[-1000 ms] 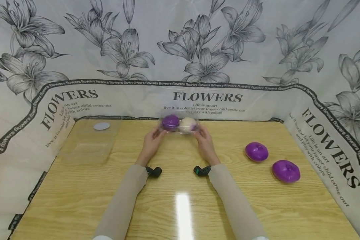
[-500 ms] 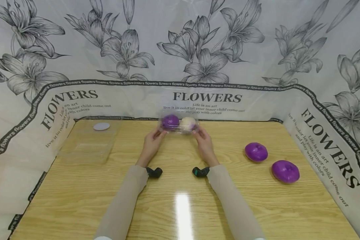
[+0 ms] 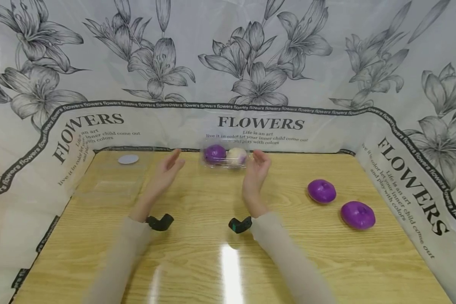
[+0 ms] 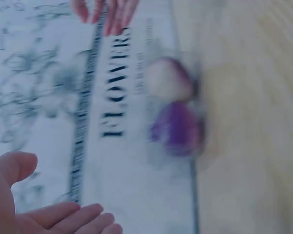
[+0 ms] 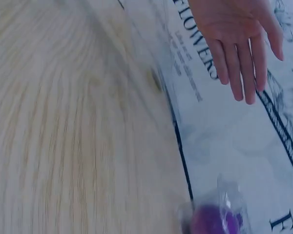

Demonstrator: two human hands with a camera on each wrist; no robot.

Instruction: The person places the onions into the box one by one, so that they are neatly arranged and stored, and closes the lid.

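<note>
Looking half done: your clear plastic box (image 3: 226, 165) sits at the rear of the wooden table (image 3: 197, 270), purple round piece (image 3: 215, 154) and cream-purple round piece (image 3: 236, 156) inside. Two glossy purple flattened pieces (image 3: 321, 191) (image 3: 358, 215) lie loose, right. Your left hand (image 3: 162, 174) and right hand (image 3: 256, 174): fingers loosely extended, holding nothing.

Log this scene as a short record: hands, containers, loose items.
left_hand: left hand holds nothing, apart from both containers
right_hand: right hand holds nothing, near the back container
back_container: clear container at the table's back edge; purple item left, pale item right
left_container: clear box, white oval at its back
loose: two purple pieces, right side
</note>
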